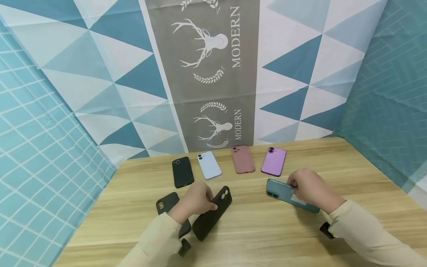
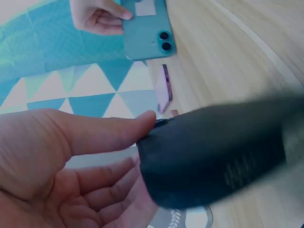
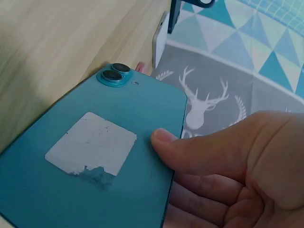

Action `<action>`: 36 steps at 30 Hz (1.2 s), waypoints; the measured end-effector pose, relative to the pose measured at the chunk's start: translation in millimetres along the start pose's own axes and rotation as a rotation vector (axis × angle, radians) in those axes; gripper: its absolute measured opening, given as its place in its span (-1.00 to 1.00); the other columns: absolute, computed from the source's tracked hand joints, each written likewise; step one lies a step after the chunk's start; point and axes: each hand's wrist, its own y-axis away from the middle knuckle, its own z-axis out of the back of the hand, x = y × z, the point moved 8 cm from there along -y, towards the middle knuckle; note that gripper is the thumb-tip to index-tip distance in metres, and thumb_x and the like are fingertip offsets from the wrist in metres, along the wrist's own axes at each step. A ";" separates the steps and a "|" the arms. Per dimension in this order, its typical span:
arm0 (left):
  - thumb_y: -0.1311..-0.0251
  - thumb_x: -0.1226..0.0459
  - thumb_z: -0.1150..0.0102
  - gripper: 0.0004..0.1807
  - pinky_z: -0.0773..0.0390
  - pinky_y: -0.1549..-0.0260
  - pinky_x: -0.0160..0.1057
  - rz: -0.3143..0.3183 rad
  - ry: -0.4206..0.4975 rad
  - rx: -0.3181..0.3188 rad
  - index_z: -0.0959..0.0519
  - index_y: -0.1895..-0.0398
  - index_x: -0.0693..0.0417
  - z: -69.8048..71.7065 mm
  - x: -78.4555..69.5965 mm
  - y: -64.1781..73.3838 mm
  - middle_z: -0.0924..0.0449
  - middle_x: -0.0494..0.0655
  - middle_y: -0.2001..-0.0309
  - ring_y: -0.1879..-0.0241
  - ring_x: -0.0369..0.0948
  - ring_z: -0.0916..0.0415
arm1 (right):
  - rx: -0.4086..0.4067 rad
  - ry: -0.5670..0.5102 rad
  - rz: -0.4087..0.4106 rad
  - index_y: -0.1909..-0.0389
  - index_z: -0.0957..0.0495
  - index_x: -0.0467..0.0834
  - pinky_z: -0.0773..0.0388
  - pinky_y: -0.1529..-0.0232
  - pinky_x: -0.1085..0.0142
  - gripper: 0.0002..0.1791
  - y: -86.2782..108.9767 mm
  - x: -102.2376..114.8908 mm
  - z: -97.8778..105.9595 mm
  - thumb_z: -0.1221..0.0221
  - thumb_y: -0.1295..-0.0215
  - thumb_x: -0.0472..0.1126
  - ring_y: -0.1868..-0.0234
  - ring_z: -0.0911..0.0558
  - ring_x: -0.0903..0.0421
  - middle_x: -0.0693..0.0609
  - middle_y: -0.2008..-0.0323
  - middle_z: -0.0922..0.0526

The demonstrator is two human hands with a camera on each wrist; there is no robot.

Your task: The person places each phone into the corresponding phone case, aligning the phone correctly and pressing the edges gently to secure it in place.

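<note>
With thumb and fingers my left hand (image 1: pixel 197 199) pinches one edge of a black phone case (image 1: pixel 213 218), which is tilted over the table. The case's camera cutouts show in the head view; in the left wrist view it is partly blurred. On the right, my right hand (image 1: pixel 308 187) grips a teal phone (image 1: pixel 283 191) by its long edge, back and twin lenses showing. A torn white sticker (image 3: pixel 92 145) is on the phone's back. Another black phone case (image 1: pixel 168 202) lies under my left wrist, partly hidden by the forearm.
Along the table's back lie a black phone or case (image 1: pixel 182 172), a white phone (image 1: pixel 209 165), a pink phone or case (image 1: pixel 243 159) and a purple phone (image 1: pixel 274 161). Patterned cloth (image 1: pixel 290 74) rises behind the wooden table (image 1: pixel 253 237).
</note>
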 end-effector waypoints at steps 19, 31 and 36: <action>-0.13 0.39 -0.28 -0.96 -0.53 0.48 -0.44 -0.311 0.049 -0.063 -0.69 0.36 0.17 15.4 -46.2 22.6 -0.69 -0.09 0.46 0.48 -0.34 -0.53 | -0.050 -0.221 0.021 0.41 -0.67 -0.22 -0.65 0.38 0.31 -0.87 -3.6 26.5 1.1 -0.40 0.03 -0.36 0.42 -0.66 0.19 0.01 0.46 -0.72; -0.18 0.34 -0.26 -0.86 -0.66 0.32 -0.46 -0.273 0.329 -0.146 -0.69 0.22 0.19 16.4 -37.1 16.0 -0.74 0.07 0.25 0.26 -0.11 -0.70 | -0.063 -0.602 -0.090 0.16 -0.60 -0.35 -0.69 0.27 0.39 -0.73 -2.9 19.4 -1.5 -0.33 -0.11 -0.34 0.30 -0.70 0.18 -0.12 0.30 -0.72; -0.17 0.36 -0.26 -0.80 -0.70 0.29 -0.37 -0.209 0.506 -0.141 -0.67 0.16 0.28 9.7 -29.4 9.5 -0.72 0.19 0.19 0.22 -0.06 -0.72 | -0.026 -0.787 -0.166 0.07 -0.52 -0.41 -0.68 0.24 0.43 -0.66 -4.3 17.5 -6.7 -0.29 -0.16 -0.33 0.33 -0.65 0.32 -0.07 0.30 -0.73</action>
